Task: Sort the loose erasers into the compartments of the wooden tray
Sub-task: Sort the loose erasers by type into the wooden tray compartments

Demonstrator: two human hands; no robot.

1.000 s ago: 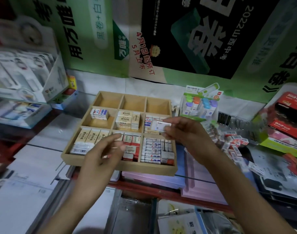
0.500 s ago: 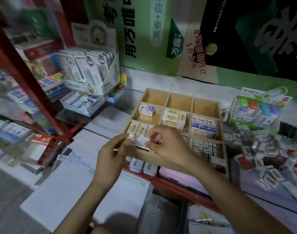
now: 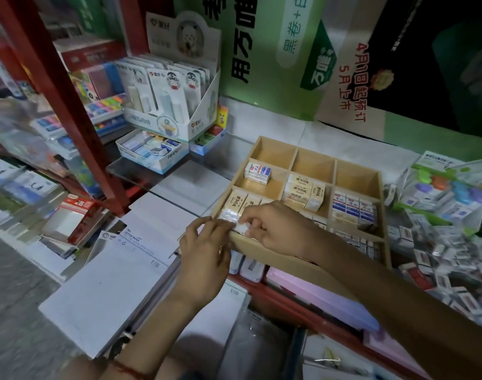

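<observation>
Presently in hand: a small white rectangular eraser (image 3: 241, 229) is judged, from where the hands meet, to be on its way into the near-left compartment of the pale wooden nine-compartment tray (image 3: 381, 198).
Right hand (image 3: 278, 229): curled over the tray's near-left corner, with the eraser pinched between thumb and fingertips.
Left hand (image 3: 204, 250): fingers bent, with the tips brought to the same corner just beside the eraser. Whether anything is pinched cannot be told.
Eraser position: held at the near rim of that compartment, just beside the clear-wrapped pieces (image 3: 228, 215) lying there.
How it is best done: the eraser should be turned to match the cream erasers with brown lettering (image 3: 237, 200) already laid in the compartment. It should then be lowered flat beside them and let go only once seated. The neighbours are best steadied by the left fingertips so that the row is not nudged askew.
Risk: so small a piece could be dropped over the front wall onto the white paper pads (image 3: 119, 278) below.
Tray contents: bare wood is shown in the back row. The middle row holds blue-and-white sleeved erasers (image 3: 257, 171), cream blocks (image 3: 303, 190) and red-white-blue sleeved erasers (image 3: 352, 207). The other near compartments are largely hidden by the right arm.
Left to sort: a heap of loose sleeved erasers (image 3: 440, 259) lies to the right of the tray, so much is judged to remain.
</observation>
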